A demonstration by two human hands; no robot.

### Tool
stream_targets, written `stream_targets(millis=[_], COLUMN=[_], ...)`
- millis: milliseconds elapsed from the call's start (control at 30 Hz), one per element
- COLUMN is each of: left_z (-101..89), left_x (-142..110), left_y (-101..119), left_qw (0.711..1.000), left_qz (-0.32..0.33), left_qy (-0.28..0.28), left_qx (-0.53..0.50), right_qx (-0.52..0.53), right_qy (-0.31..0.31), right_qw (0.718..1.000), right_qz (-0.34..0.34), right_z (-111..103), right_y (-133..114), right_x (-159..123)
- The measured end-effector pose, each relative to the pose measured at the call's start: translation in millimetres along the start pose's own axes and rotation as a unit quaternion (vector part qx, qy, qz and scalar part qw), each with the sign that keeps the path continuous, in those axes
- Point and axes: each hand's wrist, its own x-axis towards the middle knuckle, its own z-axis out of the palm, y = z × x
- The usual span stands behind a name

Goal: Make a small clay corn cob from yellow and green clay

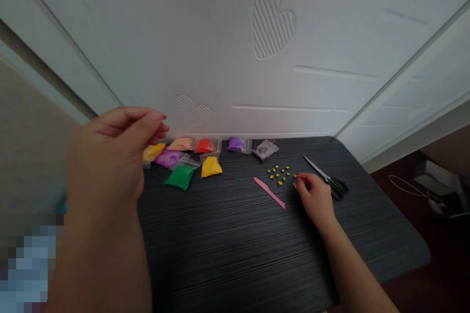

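My left hand [110, 156] is raised high at the left, thumb and fingers pinched together; whatever is between them, if anything, I cannot make out. Down on the dark table, my right hand [316, 200] has its fingertips closed at a small yellow-and-green clay piece [294, 176]. Several similar pieces [277, 175] lie scattered just left of those fingertips. A pink plastic knife [270, 193] rests left of my right hand. Another bit of pink [294, 186] shows at the hand's edge, mostly hidden. A tiny green ball [240, 179] sits farther left.
Scissors with black handles [326, 177] lie right beside my right hand. Along the back stand bags of coloured clay: green [180, 177], yellow [211, 167], red [204, 145], purple [235, 144] and grey [265, 150]. A white panel [220, 49] rises behind the table [227, 254].
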Motion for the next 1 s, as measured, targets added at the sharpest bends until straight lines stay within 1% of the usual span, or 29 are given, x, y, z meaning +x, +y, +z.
stream_targets(millis=[67,100,133,200,233,267,333,400,500,567,600,667,700,733,767,833,900,1000], left_z=[4.6,6.7,8.8,13.1,15.4,17.9,23.5,30.0,40.8,47.9,51.2,57.5,60.5,63.2,65.8,69.9,72.0,70.8], left_x=[5,7,9,11,12,11,9,4,-6,-15,-20,-30,-35,-40,-45,-54,-61,-71], left_y=[-21,-32,-43,-62,-70,-75,-81,-82,-79,-77,-77,-77,-77,-78,-78,-78,-77,-73], left_qw=[0.997,0.994,0.991,0.985,0.981,0.979,0.972,0.969,0.953,0.926,0.905,0.852,0.824,0.808,0.798,0.789,0.788,0.798], left_qz=[-0.043,-0.067,-0.085,-0.099,-0.101,-0.106,-0.123,-0.12,-0.068,-0.024,-0.009,0.038,0.063,0.075,0.083,0.092,0.102,0.122], left_qy=[-0.056,-0.088,-0.1,-0.132,-0.152,-0.16,-0.177,-0.192,-0.27,-0.346,-0.39,-0.478,-0.512,-0.53,-0.54,-0.544,-0.535,-0.505], left_qx=[-0.016,-0.004,0.008,0.046,0.056,0.065,0.089,0.101,0.119,0.151,0.168,0.211,0.233,0.246,0.255,0.271,0.287,0.306], right_qx=[-0.003,-0.005,-0.008,-0.012,-0.013,-0.014,-0.014,-0.012,-0.007,-0.004,-0.004,-0.003,-0.002,-0.002,-0.001,0.001,0.004,0.012], right_qy=[0.002,0.003,0.004,0.008,0.011,0.015,0.021,0.026,0.029,0.029,0.029,0.029,0.03,0.031,0.033,0.037,0.041,0.042], right_qw=[1.0,1.0,1.0,1.0,1.0,1.0,1.0,0.999,0.999,0.999,0.999,0.999,0.999,0.998,0.998,0.998,0.997,0.997], right_qz=[-0.006,-0.01,-0.013,-0.016,-0.016,-0.015,-0.014,-0.015,-0.02,-0.027,-0.032,-0.042,-0.046,-0.049,-0.052,-0.057,-0.062,-0.071], right_z=[1,1,2,2,2,2,2,2,1,1,1,1,1,1,1,1,1,0], right_y=[0,0,0,0,1,1,1,1,-1,-2,-3,-4,-4,-5,-5,-5,-5,-6], right_x=[0,1,1,1,1,1,2,2,2,2,1,1,0,0,-1,-2,-3,-4])
